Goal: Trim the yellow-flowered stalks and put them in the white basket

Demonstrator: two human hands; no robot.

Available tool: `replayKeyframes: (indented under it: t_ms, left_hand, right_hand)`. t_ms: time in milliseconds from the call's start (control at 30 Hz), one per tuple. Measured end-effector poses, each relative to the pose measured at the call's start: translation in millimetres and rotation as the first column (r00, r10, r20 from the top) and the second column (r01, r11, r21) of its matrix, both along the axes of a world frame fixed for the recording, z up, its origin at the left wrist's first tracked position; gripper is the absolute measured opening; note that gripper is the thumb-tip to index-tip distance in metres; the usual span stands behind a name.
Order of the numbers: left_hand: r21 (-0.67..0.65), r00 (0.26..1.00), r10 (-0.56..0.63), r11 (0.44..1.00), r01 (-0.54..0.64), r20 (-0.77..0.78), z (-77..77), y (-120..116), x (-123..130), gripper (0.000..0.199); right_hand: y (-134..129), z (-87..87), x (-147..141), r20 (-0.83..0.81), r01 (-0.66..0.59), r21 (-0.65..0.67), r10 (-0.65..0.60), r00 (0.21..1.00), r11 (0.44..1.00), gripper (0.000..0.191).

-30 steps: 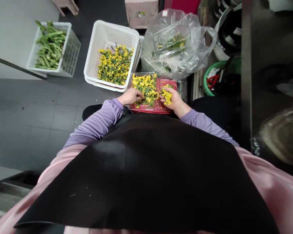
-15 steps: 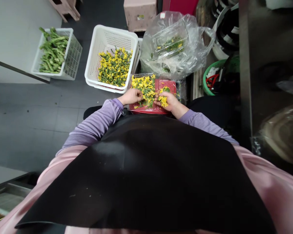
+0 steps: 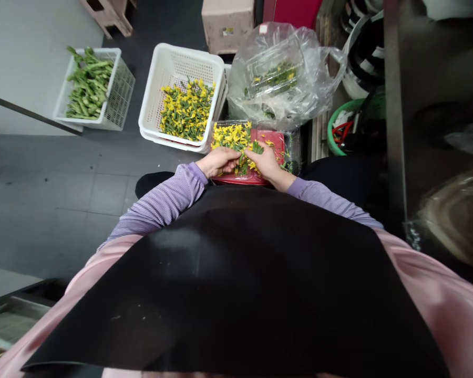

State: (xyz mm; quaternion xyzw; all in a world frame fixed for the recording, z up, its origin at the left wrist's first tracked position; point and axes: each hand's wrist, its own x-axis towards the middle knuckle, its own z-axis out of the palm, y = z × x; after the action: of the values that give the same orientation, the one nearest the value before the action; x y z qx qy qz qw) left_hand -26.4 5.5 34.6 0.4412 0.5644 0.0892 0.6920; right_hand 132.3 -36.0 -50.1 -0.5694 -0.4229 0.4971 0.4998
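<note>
My left hand (image 3: 222, 160) is closed in a pinch on a small yellow-flowered vegetable piece (image 3: 242, 155). Its fingertips meet those of my right hand (image 3: 266, 160). A bunch of green stems with yellow flowers (image 3: 257, 147) is held in my right hand, partly hidden by the fingers. Beneath the hands, a clear plastic container holds a heap of yellow flowers and green stems (image 3: 232, 135). It rests on a red surface (image 3: 276, 137) with scattered bits at its right side.
A white basket (image 3: 150, 94) with more yellow-flowered pieces stands beyond my left hand. Farther left is a white basket (image 3: 118, 100) of thick green stems. A clear plastic bag (image 3: 319, 79) lies ahead, and a green tub (image 3: 331, 139) stands right, near a dark counter edge (image 3: 394, 105).
My left hand has moved right from the flower heap to meet my right hand. My right hand has turned over slightly, its back now showing more.
</note>
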Motion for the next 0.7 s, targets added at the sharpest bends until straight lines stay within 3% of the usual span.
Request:
replayKeyframes:
  t_ms: [167, 367, 567, 700]
  left_hand:
    - [0.0, 1.0, -0.016, 1.0, 0.016, 0.003, 4.0, -7.9, 1.8, 0.027]
    - [0.039, 0.999, -0.034, 0.999, 0.035, -0.026, 1.5, -11.4, 1.5, 0.025]
    - [0.142, 0.994, -0.096, 0.984, 0.103, -0.057, 0.7, -16.4, 2.0, 0.031]
    - [0.19, 0.988, -0.116, 0.973, 0.134, -0.103, -1.3, -15.2, -1.1, 0.03]
  right_hand:
    - [3.7, -6.9, 7.9, 0.239, 0.076, 0.076, -0.092, 0.967, 0.994, 0.031]
    - [1.6, 0.8, 8.3, 0.315, 0.089, 0.113, -0.121, 0.942, 0.99, 0.022]
    - [-1.4, 3.1, 6.3, 0.217, 0.095, 0.081, -0.11, 0.97, 0.992, 0.027]
    - [-0.3, -0.4, 4.4, -0.018, 0.142, -0.031, -0.142, 0.99, 0.989, 0.03]
